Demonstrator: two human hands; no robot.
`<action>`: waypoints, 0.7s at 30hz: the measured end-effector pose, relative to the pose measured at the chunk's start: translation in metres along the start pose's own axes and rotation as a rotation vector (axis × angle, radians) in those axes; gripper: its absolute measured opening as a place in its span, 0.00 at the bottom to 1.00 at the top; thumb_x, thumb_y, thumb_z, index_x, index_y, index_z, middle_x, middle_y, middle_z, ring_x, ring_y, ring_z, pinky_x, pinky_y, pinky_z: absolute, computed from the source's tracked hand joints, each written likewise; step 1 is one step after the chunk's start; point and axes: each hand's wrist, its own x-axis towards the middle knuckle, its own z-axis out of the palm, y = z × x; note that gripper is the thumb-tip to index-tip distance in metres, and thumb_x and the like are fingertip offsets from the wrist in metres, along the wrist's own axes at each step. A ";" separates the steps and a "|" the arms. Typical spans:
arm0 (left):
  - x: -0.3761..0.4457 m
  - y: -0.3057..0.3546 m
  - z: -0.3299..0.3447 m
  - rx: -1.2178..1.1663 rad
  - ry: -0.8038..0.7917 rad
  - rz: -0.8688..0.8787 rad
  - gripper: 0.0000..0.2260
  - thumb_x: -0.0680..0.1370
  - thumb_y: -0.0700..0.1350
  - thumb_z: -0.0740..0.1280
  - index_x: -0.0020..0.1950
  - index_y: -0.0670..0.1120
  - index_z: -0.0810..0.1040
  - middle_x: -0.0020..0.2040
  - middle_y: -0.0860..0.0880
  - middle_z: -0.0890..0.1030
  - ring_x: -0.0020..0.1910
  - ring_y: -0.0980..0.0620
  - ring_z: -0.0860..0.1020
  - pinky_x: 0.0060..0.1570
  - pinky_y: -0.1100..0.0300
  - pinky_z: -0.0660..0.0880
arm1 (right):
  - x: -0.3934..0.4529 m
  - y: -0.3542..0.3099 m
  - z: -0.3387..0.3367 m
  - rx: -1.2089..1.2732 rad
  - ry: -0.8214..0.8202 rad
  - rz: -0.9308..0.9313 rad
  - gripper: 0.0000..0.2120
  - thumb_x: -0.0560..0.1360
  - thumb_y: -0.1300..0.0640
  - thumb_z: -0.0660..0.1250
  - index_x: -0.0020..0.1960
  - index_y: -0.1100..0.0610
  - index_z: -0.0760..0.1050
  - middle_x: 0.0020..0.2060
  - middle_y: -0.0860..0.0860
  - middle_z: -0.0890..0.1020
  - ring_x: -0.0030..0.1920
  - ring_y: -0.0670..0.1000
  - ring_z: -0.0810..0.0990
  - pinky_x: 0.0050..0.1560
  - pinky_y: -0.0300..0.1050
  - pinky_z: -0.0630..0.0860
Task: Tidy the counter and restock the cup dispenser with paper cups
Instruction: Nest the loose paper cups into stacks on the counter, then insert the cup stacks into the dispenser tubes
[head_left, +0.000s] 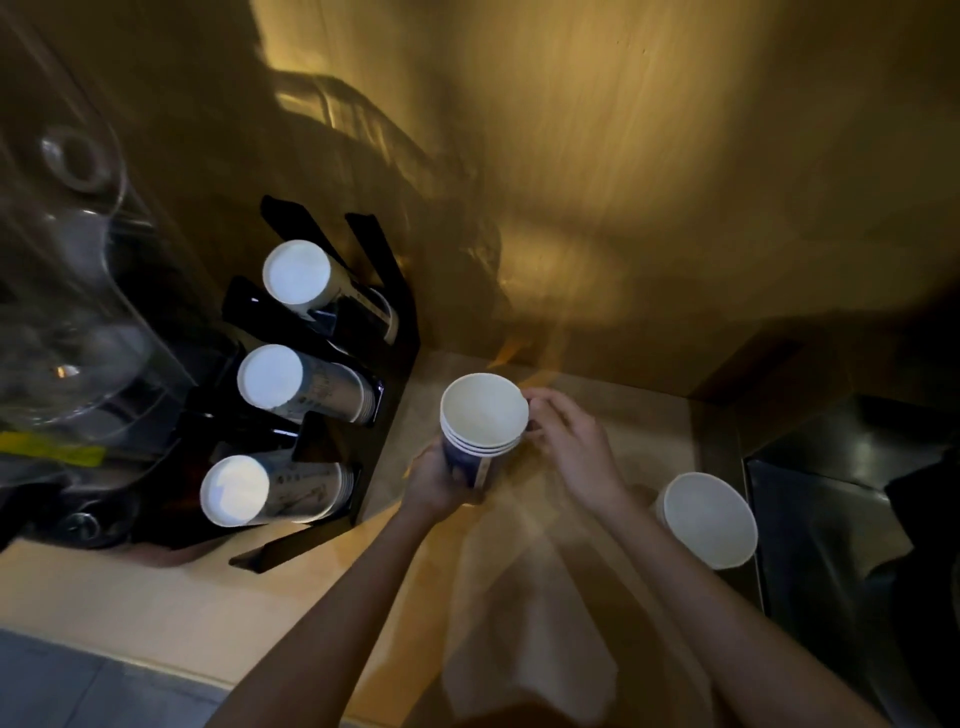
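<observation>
Dim room, warm yellow light. Wood-grain wall (649, 156) streaked with shadows, rising behind tan counter (156, 597). Grey floor (78, 691) below counter's near edge. Dark steel surface (831, 493) right of counter.

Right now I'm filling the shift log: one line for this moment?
left hand: holds cup stack | right hand: fingers at stack rim | dispenser: three rows loaded | spare cup: on counter

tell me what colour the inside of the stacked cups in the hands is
White or off-white inside the stacked cups; the outer wall looks dark blue. The head view, the only one, shows it.
</observation>
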 end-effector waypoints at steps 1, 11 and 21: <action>-0.004 0.003 -0.006 0.008 -0.005 0.016 0.33 0.62 0.40 0.77 0.64 0.43 0.69 0.60 0.47 0.77 0.61 0.46 0.74 0.59 0.52 0.73 | 0.004 -0.006 -0.003 0.068 0.023 0.051 0.11 0.79 0.54 0.58 0.55 0.55 0.77 0.47 0.54 0.83 0.45 0.50 0.81 0.50 0.47 0.77; -0.055 0.056 -0.092 0.224 0.301 0.541 0.32 0.64 0.39 0.74 0.66 0.45 0.68 0.61 0.43 0.75 0.61 0.44 0.73 0.59 0.51 0.71 | -0.003 -0.072 -0.016 0.268 -0.536 0.544 0.34 0.76 0.36 0.41 0.50 0.64 0.73 0.26 0.60 0.82 0.22 0.55 0.80 0.21 0.40 0.77; -0.082 0.086 -0.167 0.429 0.608 0.756 0.31 0.70 0.36 0.69 0.71 0.46 0.62 0.71 0.38 0.65 0.71 0.40 0.64 0.65 0.49 0.67 | -0.012 -0.121 0.000 0.533 -0.816 0.344 0.37 0.61 0.31 0.65 0.58 0.59 0.75 0.44 0.61 0.83 0.39 0.60 0.83 0.37 0.51 0.81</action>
